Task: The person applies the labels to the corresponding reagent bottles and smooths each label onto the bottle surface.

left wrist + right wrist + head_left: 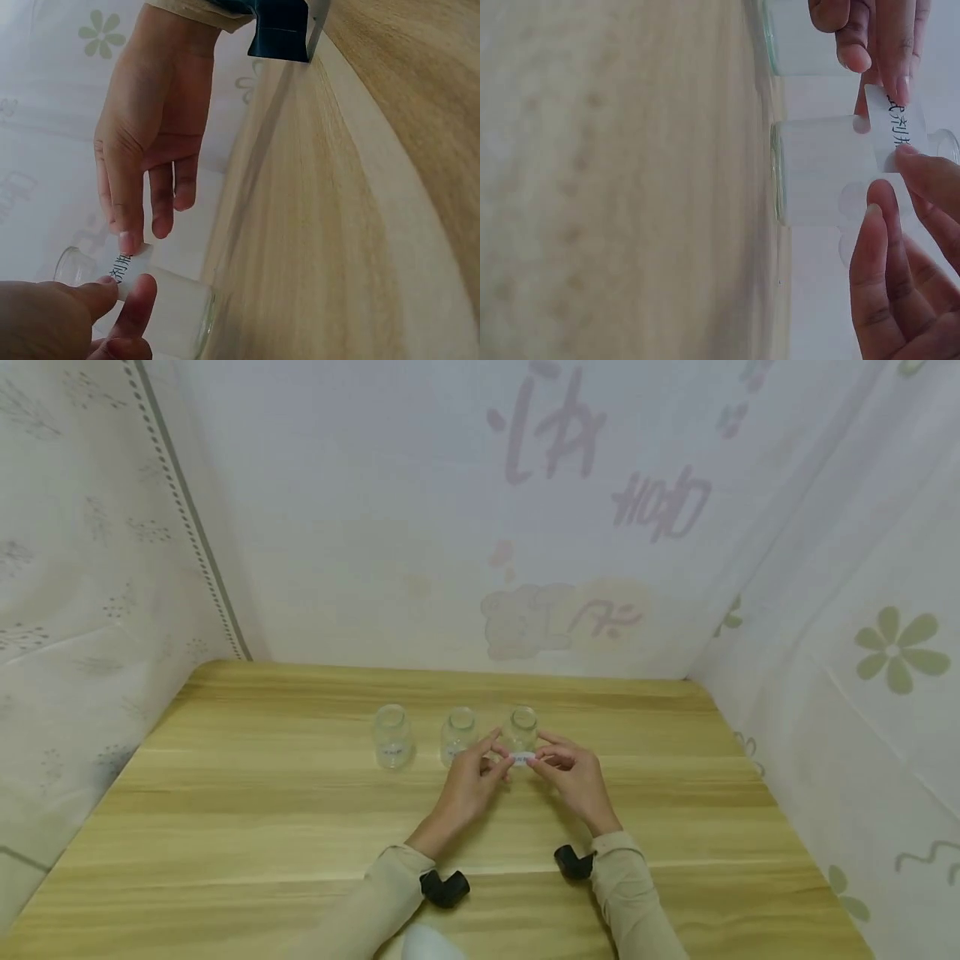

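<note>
A small white label (522, 759) with dark handwriting is held between my two hands, in front of the right-most glass jar (523, 722). My left hand (468, 785) pinches its left end with thumb and finger. At the other end, my right hand (576, 779) has its thumb on the label, fingers close around the jar's side. In the right wrist view the label (891, 129) overlaps the upper part of the upright jar (817, 169). The left wrist view shows the left thumb and index finger at the label's (126, 271) edge.
Two more glass jars stand to the left, a middle jar (459, 720) partly behind my left hand and a left jar (392, 735), both with labels. Black elbow-shaped pieces (446, 890) sit at my cuffs. A white object (429, 945) shows at the bottom edge. Patterned curtains (360, 527) surround the wooden table (300, 827).
</note>
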The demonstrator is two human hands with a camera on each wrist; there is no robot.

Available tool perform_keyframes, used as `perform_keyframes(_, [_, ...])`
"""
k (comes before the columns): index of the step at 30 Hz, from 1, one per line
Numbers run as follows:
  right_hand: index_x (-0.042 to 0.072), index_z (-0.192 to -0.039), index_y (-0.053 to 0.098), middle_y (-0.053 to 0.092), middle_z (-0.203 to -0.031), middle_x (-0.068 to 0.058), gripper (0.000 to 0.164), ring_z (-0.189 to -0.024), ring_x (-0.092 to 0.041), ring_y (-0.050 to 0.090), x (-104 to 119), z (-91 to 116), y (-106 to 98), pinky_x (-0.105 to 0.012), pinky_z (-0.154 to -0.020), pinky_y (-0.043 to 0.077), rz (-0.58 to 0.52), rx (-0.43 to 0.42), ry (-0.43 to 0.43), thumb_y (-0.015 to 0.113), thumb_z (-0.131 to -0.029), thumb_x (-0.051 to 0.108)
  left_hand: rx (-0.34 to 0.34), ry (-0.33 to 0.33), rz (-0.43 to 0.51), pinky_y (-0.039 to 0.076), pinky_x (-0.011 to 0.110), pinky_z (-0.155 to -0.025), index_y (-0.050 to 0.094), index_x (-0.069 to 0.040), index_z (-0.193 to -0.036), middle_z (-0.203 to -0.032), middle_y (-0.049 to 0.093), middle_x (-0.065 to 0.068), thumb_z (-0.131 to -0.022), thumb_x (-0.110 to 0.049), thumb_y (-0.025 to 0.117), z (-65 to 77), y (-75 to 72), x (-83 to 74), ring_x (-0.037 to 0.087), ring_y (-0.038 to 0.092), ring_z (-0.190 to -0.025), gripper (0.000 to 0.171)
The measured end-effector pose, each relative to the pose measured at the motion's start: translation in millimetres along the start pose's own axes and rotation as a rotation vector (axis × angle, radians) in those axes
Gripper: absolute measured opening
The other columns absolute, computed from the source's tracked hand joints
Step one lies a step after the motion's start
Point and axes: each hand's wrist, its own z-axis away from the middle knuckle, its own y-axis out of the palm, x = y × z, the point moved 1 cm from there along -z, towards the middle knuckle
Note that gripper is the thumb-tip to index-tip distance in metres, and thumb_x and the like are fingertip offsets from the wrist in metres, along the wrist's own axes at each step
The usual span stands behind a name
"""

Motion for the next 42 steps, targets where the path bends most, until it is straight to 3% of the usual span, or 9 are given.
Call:
perform_keyframes(4, [0.012, -0.090, 0.079, 0.066, -0.139, -0.003, 0.006, -0.090, -0.020, 0.071, -2.2, -1.5, 1.7, -0.032, -0.076, 0.058, 0.029, -0.018, -0.021, 0.082, -0.092, 0.017, -0.015, -0.012, 0.015, 0.034, 0.017, -0.046, 0.061, 0.008, -0.133, -0.120, 0.070, 0.023, -0.102, -0.006, 0.066, -0.7, 0.9, 2.9, 0.031, 0.075, -0.071, 0.035])
perform_keyframes(8, [0.007, -0.091, 0.079, 0.066, -0.139, -0.007, 0.006, -0.091, -0.025, 0.070, 0.7, -2.9, 2.9, -0.030, -0.076, 0.057, 0.049, -0.023, -0.023, 0.080, -0.092, 0.013, -0.027, -0.013, 0.012, 0.030, 0.016, -0.043, 0.068, 0.004, -0.114, -0.143, 0.057, 0.028, -0.102, -0.007, 0.066, -2.0, 0.9, 4.2, 0.031, 0.074, -0.066, 0.016])
perform_keyframes(13, [0.005, -0.091, 0.079, 0.067, -0.136, -0.010, 0.009, -0.097, -0.028, 0.070, 2.6, -5.3, 2.0, -0.028, -0.077, 0.056, 0.036, -0.030, -0.054, 0.082, -0.091, 0.013, -0.043, -0.001, 0.015, 0.028, 0.015, -0.042, 0.066, 0.007, -0.121, -0.137, 0.062, 0.027, -0.101, -0.008, 0.067, -3.7, 0.9, 2.7, 0.029, 0.075, -0.065, 0.024])
perform_keyframes(20, [0.006, -0.090, 0.081, 0.068, -0.134, -0.008, 0.008, -0.101, -0.027, 0.070, 1.4, -3.9, 1.8, -0.027, -0.076, 0.058, 0.038, -0.036, -0.081, 0.083, -0.090, 0.013, -0.047, -0.004, 0.008, 0.028, 0.014, -0.040, 0.067, 0.000, -0.102, -0.149, 0.050, 0.029, -0.101, -0.007, 0.067, -0.5, 2.0, 3.0, 0.028, 0.073, -0.060, 0.007])
perform_keyframes(33, [0.006, -0.090, 0.081, 0.067, -0.133, -0.010, 0.008, -0.096, -0.027, 0.071, 2.6, 0.3, -1.0, -0.029, -0.076, 0.058, 0.086, -0.046, -0.103, 0.082, -0.091, 0.014, -0.050, 0.026, 0.018, 0.028, 0.012, -0.038, 0.066, 0.000, -0.100, -0.146, 0.052, 0.030, -0.101, -0.007, 0.067, 0.2, 5.9, 3.6, 0.028, 0.072, -0.056, 0.007])
perform_keyframes(42, [0.006, -0.091, 0.081, 0.067, -0.133, -0.008, 0.009, -0.096, -0.026, 0.071, 1.0, 4.0, 1.5, -0.030, -0.077, 0.058, 0.100, -0.042, -0.079, 0.083, -0.090, 0.015, -0.039, -0.008, -0.021, 0.028, 0.015, -0.039, 0.065, -0.001, -0.100, -0.146, 0.053, 0.028, -0.102, -0.008, 0.066, 3.9, 6.1, 4.5, 0.026, 0.071, -0.053, 0.007])
